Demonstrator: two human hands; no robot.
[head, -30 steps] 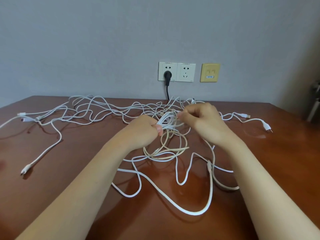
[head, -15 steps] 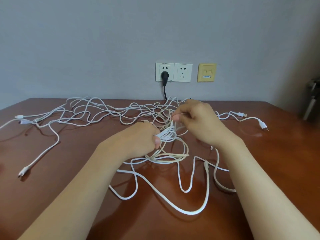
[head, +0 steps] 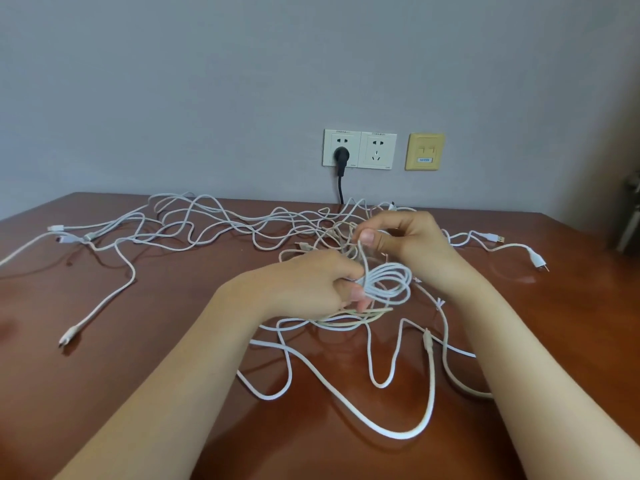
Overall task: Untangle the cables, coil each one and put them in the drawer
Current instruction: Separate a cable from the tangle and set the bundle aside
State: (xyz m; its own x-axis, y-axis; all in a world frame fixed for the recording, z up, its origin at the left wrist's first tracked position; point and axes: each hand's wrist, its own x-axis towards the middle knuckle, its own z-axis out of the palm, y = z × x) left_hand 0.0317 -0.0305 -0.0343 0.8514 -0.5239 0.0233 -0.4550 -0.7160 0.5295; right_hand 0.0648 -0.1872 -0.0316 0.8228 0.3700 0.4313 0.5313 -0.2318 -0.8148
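Left grip, right grip on coil

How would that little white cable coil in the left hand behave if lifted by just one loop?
Probably floppy: the small white cable coil holds its loops only where the left hand grips them. Likely light: a fingertip pinch of the right hand holds up its free strand. It may spring open if released.
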